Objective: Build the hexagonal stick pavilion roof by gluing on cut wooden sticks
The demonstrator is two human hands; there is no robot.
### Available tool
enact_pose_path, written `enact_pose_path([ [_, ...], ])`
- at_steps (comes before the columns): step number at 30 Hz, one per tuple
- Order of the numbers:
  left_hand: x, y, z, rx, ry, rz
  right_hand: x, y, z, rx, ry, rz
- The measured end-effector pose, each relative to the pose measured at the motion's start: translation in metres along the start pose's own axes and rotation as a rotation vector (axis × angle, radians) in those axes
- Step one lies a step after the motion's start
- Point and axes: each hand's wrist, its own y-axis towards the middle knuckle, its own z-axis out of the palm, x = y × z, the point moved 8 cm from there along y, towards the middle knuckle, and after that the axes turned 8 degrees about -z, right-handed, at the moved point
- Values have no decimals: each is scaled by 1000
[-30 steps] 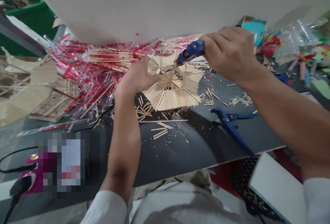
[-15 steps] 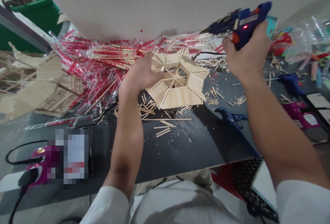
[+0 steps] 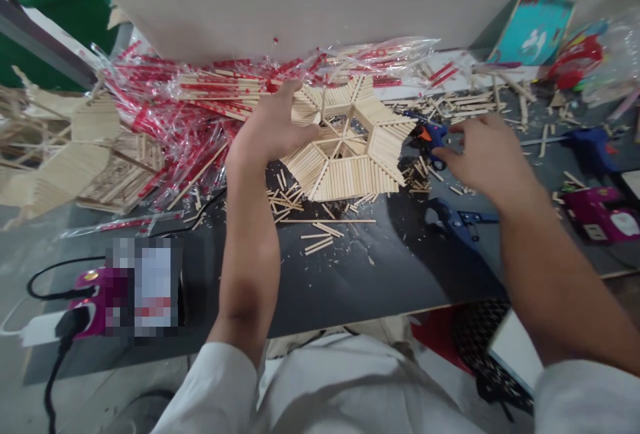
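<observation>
A star-shaped model (image 3: 356,177) made of thin wooden sticks is tilted over the table, its middle an open ring with spokes. My left hand (image 3: 274,124) grips its left side, thumb on top; the other fingers are partly hidden. Just right of the model, the blue glue gun (image 3: 434,137) with an orange trigger rests among stick offcuts, partly behind the star's edge. My right hand (image 3: 483,161) is beside the gun with thumb and fingers apart and holds nothing; it looks slightly blurred. Nearer me lies a blue hand cutter (image 3: 463,221).
Plastic-wrapped stick bundles (image 3: 210,97) crowd the back left, next to a larger stick structure (image 3: 75,147). Magenta power strips (image 3: 603,214) with cords lie at both sides. Loose cut sticks (image 3: 320,237) are scattered in front. A second blue glue gun (image 3: 590,147) is at right.
The glue gun, held up in my right hand before, has come down to the table right of the star, and that hand has let go. My left hand keeps its hold.
</observation>
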Motion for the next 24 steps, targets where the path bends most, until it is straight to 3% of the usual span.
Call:
enact_pose_path([
  [1,1,0,0,-2,-2,1,17,-18,-12,-89,98,-12],
  [2,1,1,0,-3,-3,1,39,-35,-16,-87,238,-57],
  [5,3,3,0,-12,-1,-9,123,-85,5,217,686,-228],
  [7,4,4,0,-21,-2,-14,166,-106,22,311,782,-295],
  [9,3,3,-1,-27,-10,-11,190,-114,42,350,739,-310],
  [14,4,-1,-4,-26,-68,8,205,-107,69,407,582,-308],
  [20,7,0,-6,-46,-78,40,207,-104,67,380,489,-317],
  [24,6,-2,-6,-41,-60,26,212,-101,66,440,423,-332],
])
